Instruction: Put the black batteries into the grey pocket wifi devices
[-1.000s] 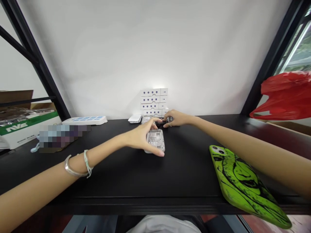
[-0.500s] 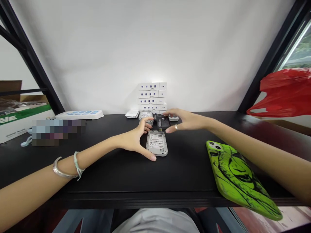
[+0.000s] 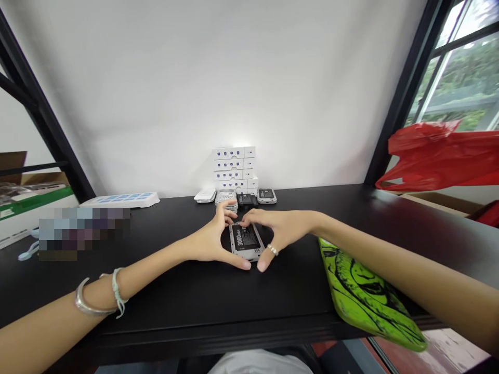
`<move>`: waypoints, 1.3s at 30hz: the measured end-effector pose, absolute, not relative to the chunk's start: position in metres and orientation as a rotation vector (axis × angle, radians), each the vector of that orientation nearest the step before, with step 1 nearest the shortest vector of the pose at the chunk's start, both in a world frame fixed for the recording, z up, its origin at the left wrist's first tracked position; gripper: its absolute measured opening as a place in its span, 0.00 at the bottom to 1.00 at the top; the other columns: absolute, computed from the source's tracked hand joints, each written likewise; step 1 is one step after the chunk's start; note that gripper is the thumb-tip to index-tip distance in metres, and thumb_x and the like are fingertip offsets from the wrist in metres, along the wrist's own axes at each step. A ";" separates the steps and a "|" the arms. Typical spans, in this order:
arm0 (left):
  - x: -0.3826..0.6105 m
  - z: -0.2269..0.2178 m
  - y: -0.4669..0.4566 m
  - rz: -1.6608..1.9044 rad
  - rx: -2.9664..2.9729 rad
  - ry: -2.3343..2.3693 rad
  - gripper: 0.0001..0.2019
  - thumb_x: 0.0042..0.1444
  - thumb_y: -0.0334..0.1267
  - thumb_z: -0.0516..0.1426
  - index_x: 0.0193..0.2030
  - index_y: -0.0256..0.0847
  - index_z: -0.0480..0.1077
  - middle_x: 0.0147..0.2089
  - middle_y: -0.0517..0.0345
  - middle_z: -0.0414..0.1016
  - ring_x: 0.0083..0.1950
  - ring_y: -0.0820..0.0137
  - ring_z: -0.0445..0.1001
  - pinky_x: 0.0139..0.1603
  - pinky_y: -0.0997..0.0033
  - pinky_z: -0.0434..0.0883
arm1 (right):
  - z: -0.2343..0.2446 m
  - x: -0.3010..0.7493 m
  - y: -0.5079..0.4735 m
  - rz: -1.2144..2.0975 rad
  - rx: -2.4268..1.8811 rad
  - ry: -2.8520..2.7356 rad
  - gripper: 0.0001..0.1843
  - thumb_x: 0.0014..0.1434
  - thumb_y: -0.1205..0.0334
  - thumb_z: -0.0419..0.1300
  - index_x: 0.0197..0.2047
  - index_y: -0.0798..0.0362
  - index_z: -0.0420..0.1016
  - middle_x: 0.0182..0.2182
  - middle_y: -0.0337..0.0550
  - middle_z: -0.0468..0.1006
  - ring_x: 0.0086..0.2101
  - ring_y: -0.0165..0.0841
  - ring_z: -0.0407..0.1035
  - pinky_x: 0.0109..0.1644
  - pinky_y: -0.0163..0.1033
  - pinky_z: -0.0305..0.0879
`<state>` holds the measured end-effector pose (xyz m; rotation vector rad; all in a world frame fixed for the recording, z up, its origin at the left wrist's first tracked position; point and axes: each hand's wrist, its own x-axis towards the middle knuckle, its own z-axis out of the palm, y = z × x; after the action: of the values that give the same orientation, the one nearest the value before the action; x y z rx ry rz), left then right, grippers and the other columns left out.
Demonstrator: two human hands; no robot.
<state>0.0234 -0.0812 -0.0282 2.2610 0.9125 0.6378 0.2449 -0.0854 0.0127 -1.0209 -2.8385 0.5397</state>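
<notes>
Left hand (image 3: 208, 244), right hand (image 3: 283, 231) spread around device (image 3: 252, 254) | green phone (image 3: 366, 301) partly hidden by right forearm (image 3: 382, 255) | boxes (image 3: 234, 170) behind

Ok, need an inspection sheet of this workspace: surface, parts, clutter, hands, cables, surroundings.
Surface: black tabletop, smooth, faint reflections.
Job's things: 3000mAh battery lies in the pale device; full seating can't be told. Farther back: a second device with a dark battery in it, more stacked pale devices.
Clutter: green phone case overhanging the front edge; white-and-blue strip and a pixelated item at left.
Hands: left hand and right hand curve around the pale device, thumbs and fingers apart; firm contact can't be told.
Cables: nothing seen.
Surroundings: pale wall, white box stack before it; window and red bag at right.
</notes>
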 end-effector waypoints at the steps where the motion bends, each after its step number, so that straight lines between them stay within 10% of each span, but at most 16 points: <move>1: 0.024 -0.029 -0.081 0.646 2.266 0.911 0.59 0.34 0.48 0.69 0.64 0.51 0.31 0.60 0.44 0.50 0.62 0.51 0.55 0.60 0.42 0.57 | 0.012 0.242 -0.087 0.513 -1.007 -2.851 0.51 0.35 0.36 0.66 0.58 0.53 0.61 0.53 0.49 0.64 0.50 0.46 0.61 0.54 0.46 0.59; 16: 0.028 -0.009 -0.046 0.934 2.431 1.230 0.32 0.49 0.52 0.60 0.56 0.46 0.51 0.60 0.50 0.54 0.63 0.56 0.54 0.62 0.51 0.58 | 0.038 0.326 0.018 0.407 -1.420 -2.429 0.37 0.38 0.44 0.67 0.50 0.51 0.66 0.53 0.50 0.68 0.52 0.47 0.63 0.54 0.47 0.61; 28: 0.014 0.021 0.030 0.515 2.483 1.157 0.49 0.38 0.57 0.64 0.64 0.44 0.48 0.63 0.45 0.57 0.64 0.54 0.57 0.62 0.56 0.57 | 0.019 0.315 0.035 0.476 -1.468 -2.360 0.53 0.41 0.39 0.64 0.65 0.53 0.50 0.64 0.52 0.52 0.61 0.48 0.50 0.62 0.49 0.50; 39: 0.030 0.023 0.024 0.355 2.471 1.222 0.48 0.31 0.57 0.66 0.60 0.51 0.54 0.58 0.47 0.61 0.64 0.46 0.52 0.60 0.44 0.55 | 0.014 0.300 -0.015 0.283 -1.237 -2.486 0.43 0.45 0.39 0.61 0.61 0.47 0.57 0.60 0.48 0.59 0.60 0.46 0.50 0.61 0.51 0.50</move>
<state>0.0304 0.0236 0.0232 2.4713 1.2217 0.3545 0.2998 -0.0154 0.0136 -1.2367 -2.4857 0.2830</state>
